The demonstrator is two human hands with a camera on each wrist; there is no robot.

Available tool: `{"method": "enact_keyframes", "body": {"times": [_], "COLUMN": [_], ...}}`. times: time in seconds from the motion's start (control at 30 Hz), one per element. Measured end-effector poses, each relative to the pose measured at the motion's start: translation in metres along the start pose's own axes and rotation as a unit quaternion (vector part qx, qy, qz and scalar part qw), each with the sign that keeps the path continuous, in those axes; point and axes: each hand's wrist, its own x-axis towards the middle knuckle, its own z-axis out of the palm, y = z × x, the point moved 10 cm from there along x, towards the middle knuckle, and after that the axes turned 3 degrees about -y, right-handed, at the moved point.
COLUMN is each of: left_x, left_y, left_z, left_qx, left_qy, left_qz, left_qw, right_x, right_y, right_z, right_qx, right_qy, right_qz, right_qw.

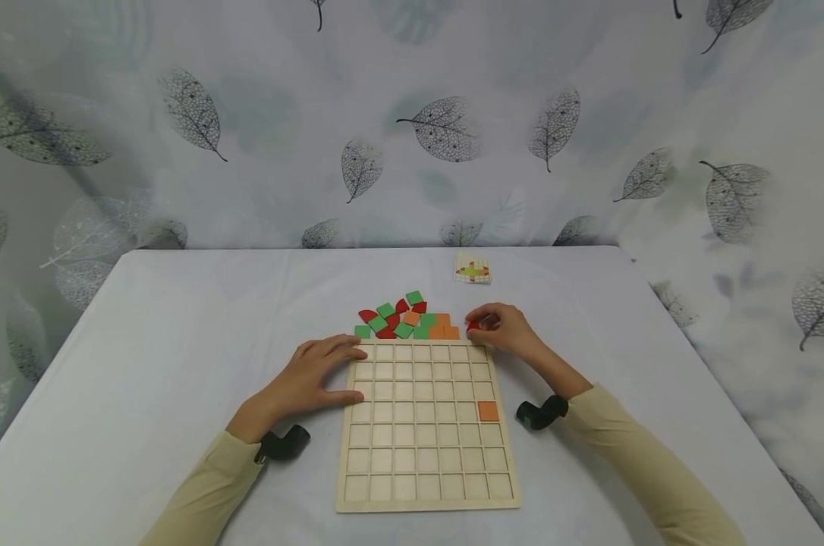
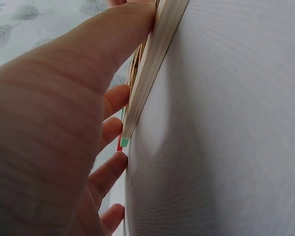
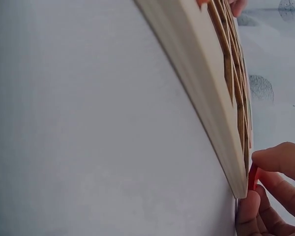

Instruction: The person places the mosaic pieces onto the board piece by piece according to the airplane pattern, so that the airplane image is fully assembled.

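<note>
A wooden grid board lies flat on the table, with one orange square tile in a cell of its right column. My left hand rests at the board's upper left edge, thumb and fingers spread and touching the frame. In the left wrist view the thumb lies against the board's side. Just past the board's far right corner, my right hand pinches a small red tile between thumb and fingers. Most of that tile is covered by the fingertips in the head view.
Loose green, red and orange tiles lie in a cluster along the board's far edge. A small card with a colored grid pattern lies farther back on the white tabletop. Behind the table hangs a leaf-print cloth.
</note>
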Motion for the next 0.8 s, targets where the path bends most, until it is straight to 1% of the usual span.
{"method": "enact_keyframes", "body": {"times": [0.3, 0.6, 0.8], "left_x": [-0.001, -0.001, -0.001], "left_y": [-0.001, 0.002, 0.001], "left_z": [0.001, -0.002, -0.001], "left_qx": [-0.002, 0.001, -0.003], "left_qy": [-0.001, 0.005, -0.004], "left_qz": [-0.004, 0.004, -0.007], "left_qw": [1.0, 1.0, 1.0], "right_x": [-0.008, -0.016, -0.021], "right_y": [0.001, 0.0, -0.002], "right_z": [-0.001, 0.0, -0.002], "right_qx": [0.025, 0.041, 0.046], "right_qy": [-0.003, -0.01, -0.005], "right_qz": [0.019, 0.011, 0.002], "right_qw": [0.9995, 0.999, 0.9989]}}
